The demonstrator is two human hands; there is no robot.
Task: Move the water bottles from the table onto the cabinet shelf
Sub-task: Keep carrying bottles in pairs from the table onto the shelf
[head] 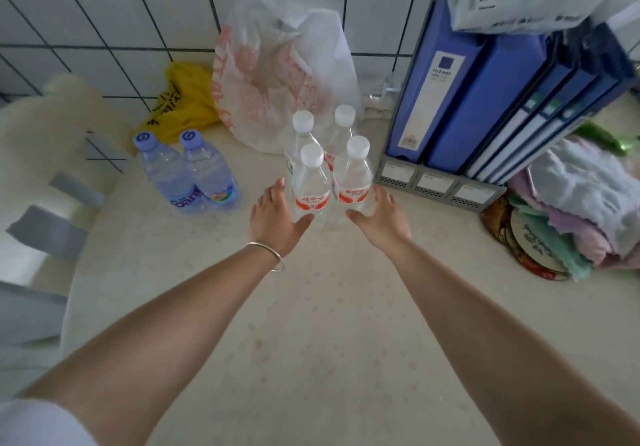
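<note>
Several clear water bottles with white caps and red labels [311,186] stand upright in a tight cluster on the cream table [311,324]. My left hand [275,219] is at the cluster's left side, fingers straight, thumb reaching under the front left bottle. My right hand [375,213] is at the right side, fingers straight beside the front right bottle [355,179]. Whether either palm touches a bottle is unclear. Two blue-capped bottles [194,175] stand side by side further left. The cabinet shelf is not in view.
Behind the bottles sit a white and red plastic bag [277,78] and a yellow bag [183,99]. Blue file boxes in a grey rack [485,99] stand at the right, folded cloths [581,203] beside them. A chair [45,203] is at the left.
</note>
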